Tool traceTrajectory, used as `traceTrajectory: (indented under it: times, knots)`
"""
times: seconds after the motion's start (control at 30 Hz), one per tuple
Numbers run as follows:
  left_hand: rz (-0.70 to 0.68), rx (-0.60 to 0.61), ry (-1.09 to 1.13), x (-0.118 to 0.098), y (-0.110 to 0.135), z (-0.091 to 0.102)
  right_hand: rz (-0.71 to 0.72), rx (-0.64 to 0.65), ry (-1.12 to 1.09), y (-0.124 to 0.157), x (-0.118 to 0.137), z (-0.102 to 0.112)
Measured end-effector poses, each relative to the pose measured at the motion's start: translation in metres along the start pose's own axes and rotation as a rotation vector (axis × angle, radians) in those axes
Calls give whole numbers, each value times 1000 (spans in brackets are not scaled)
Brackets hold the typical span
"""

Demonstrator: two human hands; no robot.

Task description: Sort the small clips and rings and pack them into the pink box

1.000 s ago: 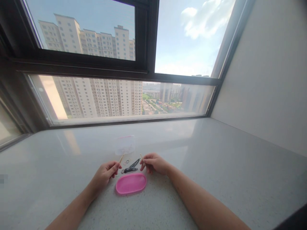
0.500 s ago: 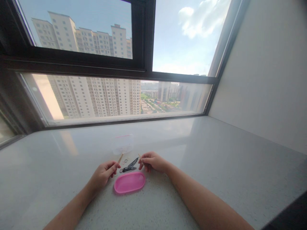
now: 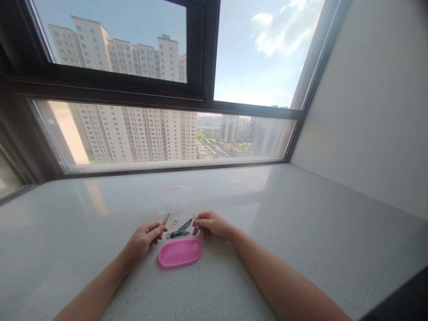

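Note:
Pinched in my left hand (image 3: pixel 144 240) is a slim gold-coloured stick-like piece (image 3: pixel 166 218) that points up and away. My right hand (image 3: pixel 210 225) has its fingers closed on a similar slim gold-coloured piece (image 3: pixel 194 218), partly hidden by the fingers. Between the hands lie two black snap hair clips (image 3: pixel 180 233), (image 3: pixel 186 224), the upper one beside my right fingertips. Small rings (image 3: pixel 175 222) rest just above the clips. Nearer to me sits a pink oval tray (image 3: pixel 179 253) with nothing visible inside it.
Behind the small things stands a clear plastic box (image 3: pixel 172 200) with a pink line along its top. All of it is on a pale speckled sill (image 3: pixel 301 223). A dark-framed window (image 3: pixel 203 99) borders the far side, and a white wall (image 3: pixel 371 120) the right.
The view has shifted very slightly, and the tray and clips appear a little higher. Both hands keep their pinch on the gold-coloured pieces and have hardly moved.

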State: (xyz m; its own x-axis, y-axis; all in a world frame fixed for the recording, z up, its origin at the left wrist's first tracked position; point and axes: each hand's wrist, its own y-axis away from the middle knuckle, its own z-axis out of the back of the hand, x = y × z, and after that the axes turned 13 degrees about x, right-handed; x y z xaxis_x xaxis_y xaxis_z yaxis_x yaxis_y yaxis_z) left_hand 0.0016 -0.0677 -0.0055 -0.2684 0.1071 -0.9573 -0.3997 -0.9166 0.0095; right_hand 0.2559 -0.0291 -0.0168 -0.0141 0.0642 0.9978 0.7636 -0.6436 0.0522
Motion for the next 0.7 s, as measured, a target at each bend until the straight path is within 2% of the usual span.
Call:
traceTrajectory:
  times: [0.2, 0.4, 0.7]
  knots:
    - [-6, -28, 38, 1, -1, -1, -4, -3, -25, 0, 0, -1]
    - [-24, -6, 14, 3, -2, -1, 6, -5, -22, 1, 2, 0]
    - [-21, -31, 3, -5, 1, -2, 9, 4, -29, 4, 5, -1]
